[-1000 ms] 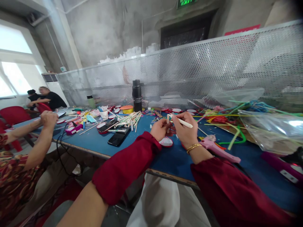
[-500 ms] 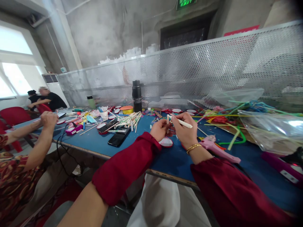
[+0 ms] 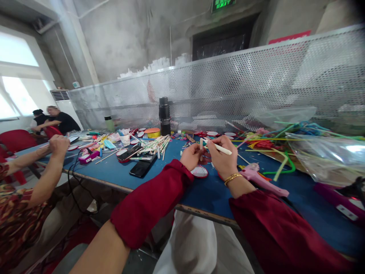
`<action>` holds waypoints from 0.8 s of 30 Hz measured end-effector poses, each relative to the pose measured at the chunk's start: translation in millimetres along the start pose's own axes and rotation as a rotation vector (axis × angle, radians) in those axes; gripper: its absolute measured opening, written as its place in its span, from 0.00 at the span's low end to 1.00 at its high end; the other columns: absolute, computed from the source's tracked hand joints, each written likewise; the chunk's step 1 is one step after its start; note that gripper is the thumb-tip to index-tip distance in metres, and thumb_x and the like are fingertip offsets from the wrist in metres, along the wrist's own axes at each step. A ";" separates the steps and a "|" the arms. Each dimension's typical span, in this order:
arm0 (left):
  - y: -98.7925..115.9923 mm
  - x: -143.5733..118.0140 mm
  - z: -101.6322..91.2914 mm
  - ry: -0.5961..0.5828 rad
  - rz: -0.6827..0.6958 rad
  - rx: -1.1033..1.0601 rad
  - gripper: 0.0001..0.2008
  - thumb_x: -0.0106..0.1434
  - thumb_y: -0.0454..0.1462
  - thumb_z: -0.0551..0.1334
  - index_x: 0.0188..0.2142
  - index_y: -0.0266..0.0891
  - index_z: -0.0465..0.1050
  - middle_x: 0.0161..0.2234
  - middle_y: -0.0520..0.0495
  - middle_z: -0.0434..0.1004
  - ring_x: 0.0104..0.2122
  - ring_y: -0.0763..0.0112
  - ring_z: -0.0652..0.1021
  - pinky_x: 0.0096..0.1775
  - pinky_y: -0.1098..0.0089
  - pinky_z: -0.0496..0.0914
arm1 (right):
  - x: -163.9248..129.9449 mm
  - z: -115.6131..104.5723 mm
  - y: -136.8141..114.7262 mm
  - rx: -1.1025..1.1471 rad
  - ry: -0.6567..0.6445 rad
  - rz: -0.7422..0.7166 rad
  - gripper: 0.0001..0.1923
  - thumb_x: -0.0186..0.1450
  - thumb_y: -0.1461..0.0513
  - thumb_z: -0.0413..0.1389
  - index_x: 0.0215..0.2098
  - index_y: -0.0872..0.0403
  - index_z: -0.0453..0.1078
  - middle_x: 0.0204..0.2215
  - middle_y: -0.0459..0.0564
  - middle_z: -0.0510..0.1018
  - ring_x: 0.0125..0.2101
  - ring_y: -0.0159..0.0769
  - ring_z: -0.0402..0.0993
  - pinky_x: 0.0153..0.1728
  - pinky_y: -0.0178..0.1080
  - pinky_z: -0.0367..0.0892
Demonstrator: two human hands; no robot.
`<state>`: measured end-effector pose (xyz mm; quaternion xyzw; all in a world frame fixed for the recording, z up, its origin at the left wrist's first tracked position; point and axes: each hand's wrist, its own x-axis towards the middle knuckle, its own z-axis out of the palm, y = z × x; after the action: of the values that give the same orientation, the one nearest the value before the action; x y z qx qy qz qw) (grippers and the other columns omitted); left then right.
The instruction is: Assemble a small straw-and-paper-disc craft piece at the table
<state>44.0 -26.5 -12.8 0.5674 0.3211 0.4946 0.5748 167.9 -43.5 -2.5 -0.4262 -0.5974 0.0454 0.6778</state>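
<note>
My left hand (image 3: pixel 191 156) pinches a short pale stick (image 3: pixel 201 144) upright between thumb and fingers. In my right hand (image 3: pixel 226 160) is a white pen-like tool (image 3: pixel 223 148), its tip end pointing left at the stick. Whether the tip touches the stick is too small to tell. Both hands are closed and nearly meet above the blue table. Just below them lies a round white piece with a red rim (image 3: pixel 199 171). A pink glue gun (image 3: pixel 264 180) lies to the right of my right wrist.
A black bottle (image 3: pixel 164 117) stands behind a pile of paper sticks (image 3: pixel 155 145). A black phone (image 3: pixel 142 167) lies left of my hands. Plastic bags (image 3: pixel 333 156) and coloured strips (image 3: pixel 285 167) cover the right side. At left are a co-worker's hands (image 3: pixel 59 145).
My hands stay almost in place, with the stick and the white tool still held. The whole view has shifted very slightly.
</note>
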 end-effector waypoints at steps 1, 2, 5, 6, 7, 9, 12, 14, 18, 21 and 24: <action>-0.1 0.0 0.0 0.001 0.000 -0.003 0.05 0.65 0.36 0.63 0.38 0.39 0.67 0.29 0.51 0.79 0.24 0.73 0.79 0.33 0.69 0.75 | -0.1 -0.1 -0.6 -0.003 0.000 -0.002 0.08 0.64 0.56 0.59 0.30 0.50 0.68 0.24 0.44 0.74 0.24 0.35 0.70 0.27 0.40 0.64; -0.2 0.1 0.0 0.001 0.000 -0.007 0.05 0.65 0.36 0.63 0.38 0.39 0.67 0.29 0.51 0.78 0.23 0.73 0.78 0.32 0.70 0.74 | -0.1 -0.3 -1.2 -0.003 -0.001 -0.003 0.08 0.64 0.56 0.59 0.30 0.50 0.67 0.24 0.44 0.74 0.24 0.35 0.70 0.27 0.40 0.64; -0.5 0.0 0.2 0.000 -0.003 -0.014 0.06 0.65 0.36 0.64 0.38 0.39 0.67 0.28 0.52 0.78 0.23 0.73 0.78 0.33 0.69 0.74 | 0.0 -0.7 -3.3 -0.009 0.004 0.000 0.08 0.64 0.56 0.59 0.30 0.50 0.67 0.23 0.44 0.74 0.24 0.36 0.70 0.27 0.40 0.65; -0.6 0.0 0.2 -0.001 -0.005 -0.015 0.06 0.65 0.36 0.64 0.38 0.39 0.67 0.29 0.52 0.78 0.24 0.73 0.78 0.33 0.69 0.74 | 0.1 -0.8 -3.8 -0.016 0.010 -0.002 0.08 0.64 0.56 0.59 0.30 0.50 0.67 0.24 0.44 0.74 0.24 0.36 0.70 0.27 0.40 0.65; -0.6 0.0 0.2 -0.003 -0.008 -0.016 0.07 0.64 0.36 0.65 0.38 0.39 0.67 0.29 0.52 0.78 0.24 0.73 0.78 0.34 0.69 0.75 | 0.2 -0.9 -4.1 -0.025 0.016 -0.006 0.08 0.64 0.56 0.59 0.29 0.50 0.67 0.24 0.45 0.74 0.25 0.36 0.70 0.28 0.40 0.65; -0.6 0.0 0.2 -0.006 -0.011 -0.016 0.07 0.64 0.36 0.65 0.38 0.39 0.67 0.29 0.52 0.77 0.24 0.73 0.78 0.34 0.69 0.74 | 0.2 -0.8 -3.9 -0.025 0.015 -0.013 0.09 0.64 0.56 0.59 0.29 0.50 0.67 0.24 0.45 0.74 0.25 0.36 0.70 0.28 0.40 0.65; -0.4 -0.1 0.3 -0.008 -0.009 -0.010 0.05 0.65 0.35 0.63 0.38 0.39 0.67 0.28 0.53 0.77 0.23 0.73 0.77 0.32 0.70 0.74 | -0.1 0.1 -2.2 0.019 -0.024 0.006 0.09 0.64 0.56 0.59 0.30 0.49 0.67 0.23 0.44 0.74 0.23 0.35 0.69 0.27 0.40 0.65; -0.3 -0.4 0.4 -0.007 -0.007 0.000 0.04 0.65 0.35 0.61 0.38 0.39 0.67 0.28 0.53 0.76 0.22 0.73 0.77 0.31 0.70 0.74 | -0.3 0.5 -1.2 0.023 -0.034 0.010 0.08 0.64 0.56 0.59 0.30 0.50 0.67 0.23 0.44 0.74 0.23 0.35 0.68 0.27 0.40 0.65; 0.0 -0.9 0.6 -0.013 0.001 0.023 0.05 0.65 0.36 0.63 0.39 0.39 0.67 0.29 0.52 0.78 0.23 0.72 0.78 0.31 0.70 0.74 | 0.1 0.0 -1.7 -0.033 0.018 -0.010 0.09 0.64 0.56 0.59 0.29 0.50 0.67 0.24 0.44 0.74 0.25 0.36 0.69 0.28 0.40 0.64; -0.1 -0.9 0.5 -0.014 0.005 0.025 0.07 0.65 0.38 0.64 0.38 0.39 0.67 0.29 0.52 0.79 0.23 0.72 0.78 0.30 0.71 0.74 | 0.3 -0.2 -2.6 -0.036 0.007 -0.008 0.09 0.64 0.56 0.59 0.29 0.49 0.67 0.23 0.44 0.74 0.24 0.35 0.69 0.27 0.39 0.63; -0.3 -0.8 0.2 -0.015 0.009 0.026 0.09 0.64 0.40 0.65 0.38 0.39 0.67 0.28 0.52 0.79 0.23 0.73 0.79 0.29 0.72 0.74 | 0.4 0.5 -1.3 0.006 -0.025 -0.002 0.08 0.64 0.56 0.59 0.30 0.49 0.67 0.23 0.44 0.74 0.23 0.35 0.69 0.26 0.40 0.63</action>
<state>44.0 -27.3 -13.2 0.5800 0.3204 0.4886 0.5675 167.0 -43.8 -1.5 -0.4228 -0.6063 0.0518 0.6715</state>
